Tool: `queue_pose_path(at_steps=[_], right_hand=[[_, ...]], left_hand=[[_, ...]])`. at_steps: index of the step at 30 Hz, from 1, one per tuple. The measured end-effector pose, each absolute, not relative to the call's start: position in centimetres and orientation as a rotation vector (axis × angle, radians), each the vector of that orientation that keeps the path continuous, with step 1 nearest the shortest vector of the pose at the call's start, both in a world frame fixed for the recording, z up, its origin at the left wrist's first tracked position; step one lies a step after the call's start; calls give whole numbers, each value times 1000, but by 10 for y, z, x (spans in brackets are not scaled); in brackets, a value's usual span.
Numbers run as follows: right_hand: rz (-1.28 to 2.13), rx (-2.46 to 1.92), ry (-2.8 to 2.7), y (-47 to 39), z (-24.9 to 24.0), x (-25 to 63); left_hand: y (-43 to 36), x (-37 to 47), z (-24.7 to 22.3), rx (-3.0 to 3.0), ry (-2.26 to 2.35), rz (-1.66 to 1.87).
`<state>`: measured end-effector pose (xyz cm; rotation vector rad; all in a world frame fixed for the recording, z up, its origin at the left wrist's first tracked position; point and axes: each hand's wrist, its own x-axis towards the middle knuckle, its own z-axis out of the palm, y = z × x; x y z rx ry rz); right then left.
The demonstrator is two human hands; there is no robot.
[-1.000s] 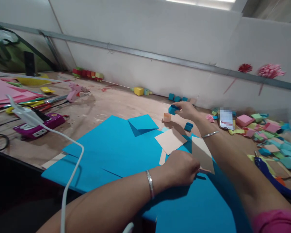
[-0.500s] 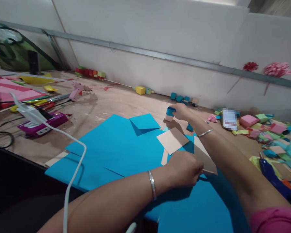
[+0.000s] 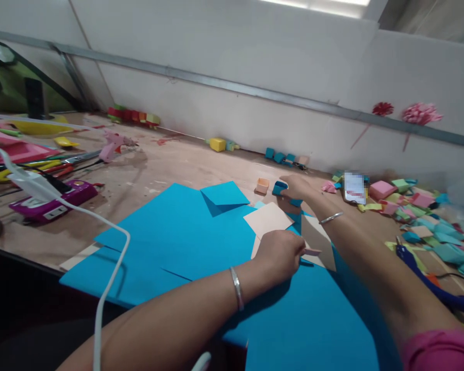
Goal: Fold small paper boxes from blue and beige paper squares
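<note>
My right hand (image 3: 297, 189) is closed on a small blue paper box (image 3: 280, 187), its fingers at the box's right side. Just to the left, a small peach paper box (image 3: 262, 186) stands by itself on the table. Nearer to me, my left hand (image 3: 280, 253) is closed over the blue sheets and pinches a narrow peach paper strip (image 3: 312, 252) that sticks out to the right. A square peach paper (image 3: 268, 220) lies beyond that hand, and another peach piece (image 3: 317, 242) lies under my right forearm. Large blue sheets (image 3: 170, 247) spread beneath both arms.
A white cable (image 3: 119, 268) crosses the blue sheets from a purple power strip (image 3: 54, 201). Left of centre lies a pink glue gun (image 3: 114, 147). On the right are a phone (image 3: 354, 186), heaped paper boxes (image 3: 433, 221) and a blue-handled tool (image 3: 421, 278).
My right hand has brought the blue box rightward, off the peach box, which now stands apart. My left hand has shifted slightly and the strip in it shows more. The view has turned slightly right.
</note>
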<state>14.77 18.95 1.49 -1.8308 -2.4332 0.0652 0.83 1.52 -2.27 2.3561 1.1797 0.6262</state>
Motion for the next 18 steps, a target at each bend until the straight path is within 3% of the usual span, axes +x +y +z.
queue_pose_path(at_steps=[4,8,11,18], right_hand=[[161,-1697,-2423,152,40,170],[478,-1545,-2540,75,45,195],[836,-1439,-2306,14,27,201],[759,-1544,-1908,-41,-6,200]], left_hand=[[22,8,-26,2227,1179,698],[24,11,-27,2087,1138,777],[20,13,-25,2003,1049,799],[10,14,-23,2084,891,648]])
